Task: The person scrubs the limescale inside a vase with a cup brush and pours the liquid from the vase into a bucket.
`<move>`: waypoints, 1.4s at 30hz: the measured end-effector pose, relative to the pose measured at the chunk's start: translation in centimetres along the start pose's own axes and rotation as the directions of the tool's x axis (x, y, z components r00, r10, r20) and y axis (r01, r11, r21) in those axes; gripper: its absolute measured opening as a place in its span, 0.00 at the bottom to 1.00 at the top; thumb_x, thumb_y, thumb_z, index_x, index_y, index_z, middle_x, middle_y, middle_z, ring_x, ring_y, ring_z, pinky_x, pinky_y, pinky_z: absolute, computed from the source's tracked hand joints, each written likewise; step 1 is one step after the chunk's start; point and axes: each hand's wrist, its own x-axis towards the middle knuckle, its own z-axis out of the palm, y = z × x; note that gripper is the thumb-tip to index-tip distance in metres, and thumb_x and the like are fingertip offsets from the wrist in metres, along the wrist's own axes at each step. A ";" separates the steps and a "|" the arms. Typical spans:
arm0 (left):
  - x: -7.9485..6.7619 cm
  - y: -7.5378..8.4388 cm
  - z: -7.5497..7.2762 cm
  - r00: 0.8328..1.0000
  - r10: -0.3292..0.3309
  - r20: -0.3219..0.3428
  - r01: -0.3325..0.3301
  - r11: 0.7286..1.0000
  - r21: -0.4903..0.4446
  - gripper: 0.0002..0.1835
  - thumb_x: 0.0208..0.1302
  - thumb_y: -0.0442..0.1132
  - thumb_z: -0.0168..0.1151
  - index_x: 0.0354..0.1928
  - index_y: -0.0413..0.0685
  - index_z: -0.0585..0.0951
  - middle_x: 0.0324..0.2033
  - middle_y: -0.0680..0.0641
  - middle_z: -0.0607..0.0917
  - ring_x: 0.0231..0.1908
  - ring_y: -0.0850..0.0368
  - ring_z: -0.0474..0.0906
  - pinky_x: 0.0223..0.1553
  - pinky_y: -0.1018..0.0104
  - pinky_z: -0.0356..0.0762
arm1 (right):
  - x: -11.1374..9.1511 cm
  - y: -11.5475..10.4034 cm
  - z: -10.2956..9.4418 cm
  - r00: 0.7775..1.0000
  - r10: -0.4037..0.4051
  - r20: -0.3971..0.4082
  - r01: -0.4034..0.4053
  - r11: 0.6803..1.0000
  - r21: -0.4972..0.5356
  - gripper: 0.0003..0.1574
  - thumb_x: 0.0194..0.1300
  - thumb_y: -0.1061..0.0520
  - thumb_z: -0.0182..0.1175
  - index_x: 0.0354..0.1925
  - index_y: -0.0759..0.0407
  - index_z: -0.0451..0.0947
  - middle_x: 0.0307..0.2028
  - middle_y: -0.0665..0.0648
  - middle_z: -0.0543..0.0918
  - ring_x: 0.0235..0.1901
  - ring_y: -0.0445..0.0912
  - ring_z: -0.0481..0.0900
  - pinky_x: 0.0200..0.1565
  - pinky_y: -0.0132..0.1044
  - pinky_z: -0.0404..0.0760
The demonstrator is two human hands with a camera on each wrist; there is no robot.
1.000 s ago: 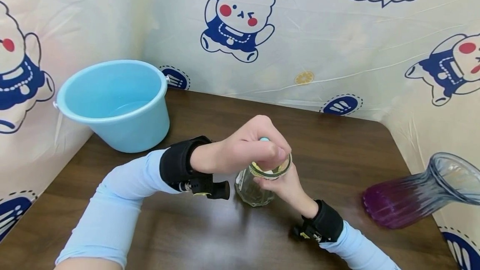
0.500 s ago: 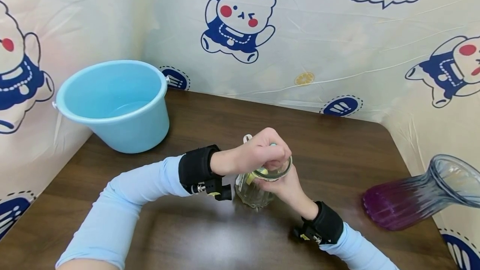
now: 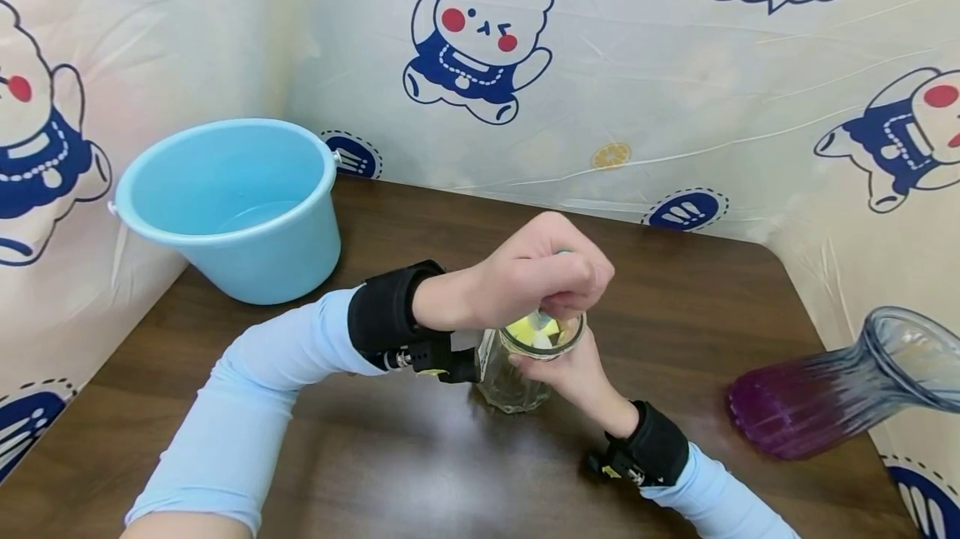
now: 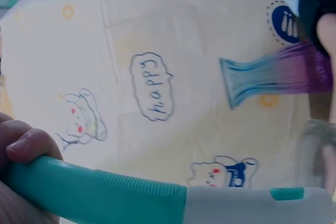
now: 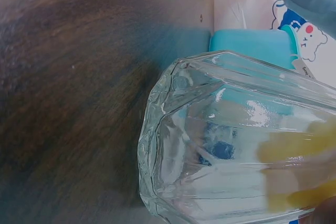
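The left hand [image 3: 525, 272] is clamped round the brush [image 4: 173, 201], yellow head [image 5: 299, 145] inside the glass jar [image 3: 512, 385], which the right hand [image 3: 579, 374] grips!

Two hands [image 3: 525, 276]; two wristbands [image 3: 393, 310]; two vessels [image 3: 787, 403] (one part-purple); one bucket [image 3: 270, 264]; one handled tool [image 4: 139, 193].

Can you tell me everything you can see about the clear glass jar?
The jar is see-through and looks like glass, with flat-sided walls, a thick angular bottom and a round rim. The right hand grips it near the top. It's roughly upright, to the right of the blue bucket. A yellow brush head is inside. I can't tell whether its bottom touches the table.
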 end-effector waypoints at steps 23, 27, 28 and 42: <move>2.2 -0.6 0.4 0.971 -0.241 0.001 0.239 0.966 0.097 0.19 0.61 0.31 0.36 0.12 0.39 0.57 0.12 0.51 0.54 0.15 0.57 0.51 0.20 0.70 0.50 | 0.0 2.7 -0.7 0.998 -0.052 0.037 0.055 0.995 -0.084 0.38 0.35 0.69 0.71 0.48 0.66 0.67 0.41 0.61 0.77 0.39 0.40 0.75 0.41 0.35 0.75; 1.2 -2.2 -0.1 0.948 -0.316 -0.042 0.319 0.937 0.141 0.19 0.61 0.30 0.35 0.11 0.44 0.57 0.12 0.53 0.55 0.15 0.59 0.51 0.21 0.71 0.51 | -0.1 3.0 -0.6 0.998 -0.061 0.028 0.063 0.995 -0.084 0.38 0.35 0.69 0.71 0.47 0.66 0.67 0.40 0.60 0.77 0.38 0.41 0.75 0.40 0.35 0.75; 0.8 -2.5 -0.2 0.942 -0.328 -0.063 0.334 0.931 0.144 0.19 0.61 0.31 0.35 0.12 0.45 0.57 0.12 0.53 0.56 0.15 0.59 0.51 0.21 0.71 0.52 | -0.1 2.9 -0.5 0.998 -0.058 0.027 0.060 0.995 -0.081 0.38 0.35 0.70 0.71 0.48 0.66 0.67 0.41 0.60 0.76 0.38 0.41 0.74 0.40 0.35 0.75; -0.7 -3.3 -1.1 0.964 -0.229 -0.132 0.243 0.965 0.101 0.18 0.63 0.34 0.33 0.14 0.35 0.56 0.13 0.51 0.57 0.16 0.56 0.51 0.22 0.69 0.52 | 0.2 -0.5 -0.2 1.000 0.001 0.019 0.000 0.996 -0.091 0.42 0.36 0.71 0.69 0.51 0.71 0.63 0.45 0.64 0.73 0.42 0.43 0.71 0.45 0.38 0.72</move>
